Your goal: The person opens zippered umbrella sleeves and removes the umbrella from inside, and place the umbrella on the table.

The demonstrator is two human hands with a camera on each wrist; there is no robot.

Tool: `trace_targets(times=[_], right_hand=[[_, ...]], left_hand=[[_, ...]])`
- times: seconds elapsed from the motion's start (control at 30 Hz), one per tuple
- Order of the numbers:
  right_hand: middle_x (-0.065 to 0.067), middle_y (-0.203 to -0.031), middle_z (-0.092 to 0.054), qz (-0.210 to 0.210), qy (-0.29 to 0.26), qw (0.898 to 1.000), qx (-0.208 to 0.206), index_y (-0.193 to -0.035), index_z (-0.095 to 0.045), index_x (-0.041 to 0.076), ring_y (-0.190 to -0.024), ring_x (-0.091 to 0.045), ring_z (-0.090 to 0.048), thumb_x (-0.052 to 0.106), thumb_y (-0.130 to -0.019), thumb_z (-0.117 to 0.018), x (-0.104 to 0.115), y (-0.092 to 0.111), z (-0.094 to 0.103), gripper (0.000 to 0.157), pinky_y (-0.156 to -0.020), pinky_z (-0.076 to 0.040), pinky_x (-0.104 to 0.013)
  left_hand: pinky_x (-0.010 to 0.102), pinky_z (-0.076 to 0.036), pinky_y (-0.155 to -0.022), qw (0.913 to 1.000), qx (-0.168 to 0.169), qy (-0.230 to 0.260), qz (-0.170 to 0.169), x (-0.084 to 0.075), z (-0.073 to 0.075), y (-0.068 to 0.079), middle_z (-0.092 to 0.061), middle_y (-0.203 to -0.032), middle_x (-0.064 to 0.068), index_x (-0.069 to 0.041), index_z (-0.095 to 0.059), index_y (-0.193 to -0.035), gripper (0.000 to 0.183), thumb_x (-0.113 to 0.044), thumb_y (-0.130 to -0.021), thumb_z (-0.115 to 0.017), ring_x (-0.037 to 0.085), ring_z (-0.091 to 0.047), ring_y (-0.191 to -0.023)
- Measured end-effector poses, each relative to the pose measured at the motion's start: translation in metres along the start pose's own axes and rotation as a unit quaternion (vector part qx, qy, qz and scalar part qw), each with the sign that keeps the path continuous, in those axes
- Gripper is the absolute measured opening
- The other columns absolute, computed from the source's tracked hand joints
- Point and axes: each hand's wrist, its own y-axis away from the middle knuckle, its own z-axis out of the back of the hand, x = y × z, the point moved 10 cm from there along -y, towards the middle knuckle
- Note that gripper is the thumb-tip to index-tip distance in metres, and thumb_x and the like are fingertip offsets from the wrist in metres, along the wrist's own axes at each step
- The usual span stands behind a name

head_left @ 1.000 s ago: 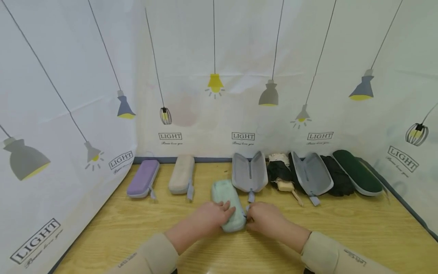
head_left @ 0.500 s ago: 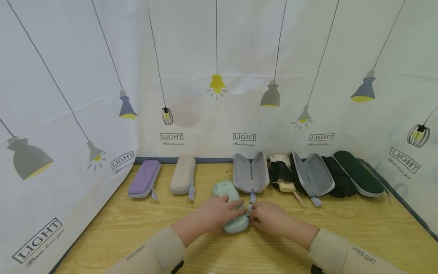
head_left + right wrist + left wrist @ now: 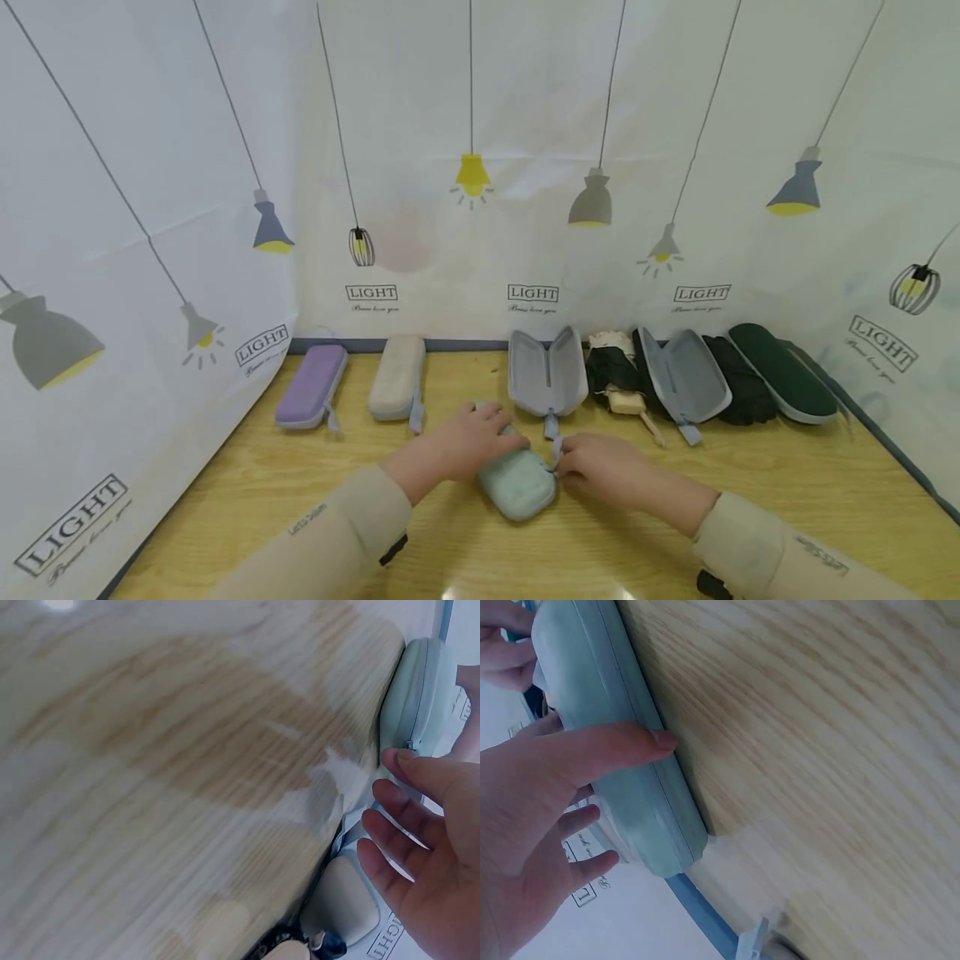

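A mint-green zippered case point(image 3: 519, 490) lies on the wooden table, its lid closed down. My left hand point(image 3: 467, 442) grips its far end: in the left wrist view the thumb point(image 3: 622, 746) presses along one long side, with the fingers reaching over the other. At the case's right edge my right hand point(image 3: 603, 468) pinches the light-blue zipper tab point(image 3: 557, 450) between thumb and finger. From the right wrist view, the thumb and fingertip meet close by the zipper slider, and the other fingers point(image 3: 401, 832) are spread loosely.
Along the back wall stand a purple case point(image 3: 311, 387), a beige case point(image 3: 397, 379), two opened grey-lined cases point(image 3: 534, 379) and a dark green case point(image 3: 783, 371). Between them lie a black pouch point(image 3: 611, 372) with a small tan block point(image 3: 626, 404) and black cloth point(image 3: 738, 383).
My left hand has slid from the middle of the green case to its far end. The case has shifted slightly right and nearer; my right hand has moved a little right.
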Motion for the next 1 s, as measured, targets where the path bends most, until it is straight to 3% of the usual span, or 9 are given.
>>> trace_targets(times=[0.2,0.33,0.5,0.67,0.83,1.0], right_hand=[[0.008,-0.083,-0.058,-0.047,-0.005,0.999,0.02,-0.09,-0.075,0.019,-0.076,-0.009,-0.058,0.012,-0.086,-0.074,-0.017,0.008,-0.001,0.009,-0.065,-0.049,-0.027],[0.009,-0.087,-0.06,-0.064,-0.021,0.997,0.024,-0.095,-0.076,0.021,-0.08,-0.01,-0.06,0.012,-0.086,-0.073,-0.027,0.014,-0.002,0.012,-0.069,-0.051,-0.028],[0.008,-0.088,-0.062,-0.072,-0.016,0.997,0.015,-0.095,-0.076,0.019,-0.081,-0.01,-0.061,0.012,-0.085,-0.074,-0.033,0.015,0.001,0.013,-0.071,-0.052,-0.029],[0.007,-0.088,-0.063,-0.074,-0.011,0.997,0.007,-0.097,-0.076,0.017,-0.082,-0.011,-0.062,0.012,-0.085,-0.074,-0.034,0.016,0.005,0.013,-0.071,-0.052,-0.03],[0.008,-0.081,-0.058,-0.086,-0.008,0.996,0.007,-0.096,-0.075,0.015,-0.074,-0.01,-0.059,0.011,-0.086,-0.074,-0.04,0.021,0.005,0.011,-0.063,-0.049,-0.029],[0.012,-0.075,-0.053,-0.091,-0.01,0.996,0.019,-0.083,-0.069,0.017,-0.067,-0.007,-0.053,0.011,-0.086,-0.072,-0.044,0.028,-0.001,0.008,-0.06,-0.046,-0.028]], left_hand=[[0.045,-0.04,-0.101,0.9967,0.047,0.062,0.024,0.014,-0.015,0.007,-0.043,-0.141,0.0,-0.025,-0.04,-0.148,0.089,-0.037,-0.073,-0.087,0.021,-0.041,-0.131],[0.044,-0.039,-0.103,0.9872,0.068,0.139,0.039,0.02,-0.024,0.01,-0.042,-0.145,0.001,-0.022,-0.039,-0.148,0.091,-0.032,-0.072,-0.087,0.022,-0.041,-0.132],[0.041,-0.037,-0.106,0.9754,0.064,0.207,0.042,0.026,-0.026,0.016,-0.043,-0.146,0.003,-0.021,-0.038,-0.149,0.09,-0.026,-0.073,-0.086,0.022,-0.042,-0.132],[0.034,-0.039,-0.105,0.9671,0.047,0.247,0.042,0.03,-0.028,0.022,-0.048,-0.14,0.005,-0.017,-0.039,-0.149,0.086,-0.031,-0.077,-0.084,0.02,-0.048,-0.125],[0.034,-0.041,-0.102,0.964,0.039,0.26,0.043,0.029,-0.025,0.025,-0.05,-0.137,0.008,-0.015,-0.039,-0.15,0.087,-0.038,-0.078,-0.082,0.022,-0.05,-0.122],[0.034,-0.043,-0.1,0.9639,0.038,0.257,0.058,0.028,-0.025,0.026,-0.052,-0.135,0.007,-0.015,-0.04,-0.149,0.087,-0.043,-0.078,-0.081,0.021,-0.052,-0.119]])
